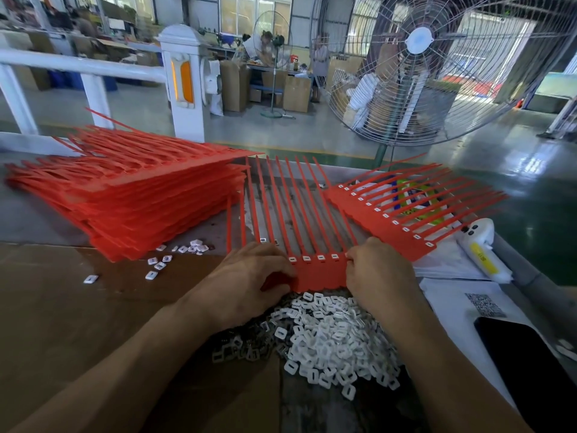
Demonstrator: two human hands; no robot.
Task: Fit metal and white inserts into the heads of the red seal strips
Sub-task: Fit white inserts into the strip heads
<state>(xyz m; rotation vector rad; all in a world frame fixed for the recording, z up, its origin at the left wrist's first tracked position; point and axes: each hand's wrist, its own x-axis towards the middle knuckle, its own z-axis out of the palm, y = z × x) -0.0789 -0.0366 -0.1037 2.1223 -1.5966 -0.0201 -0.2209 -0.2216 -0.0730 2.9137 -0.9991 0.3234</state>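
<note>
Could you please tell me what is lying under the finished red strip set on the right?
Under the finished strip set, a colourful printed sheet shows between the tails, and white paper sticks out at its near edge. Whatever lies beneath the solid red heads is covered.

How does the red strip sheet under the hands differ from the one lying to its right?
The sheet under the hands is gripped by left hand and right hand, strips pointing away; the right sheet lies free, angled rightward. The right sheet's heads are all uncovered; the hands cover some of the other's. Both red, white inserts fitted.
</note>
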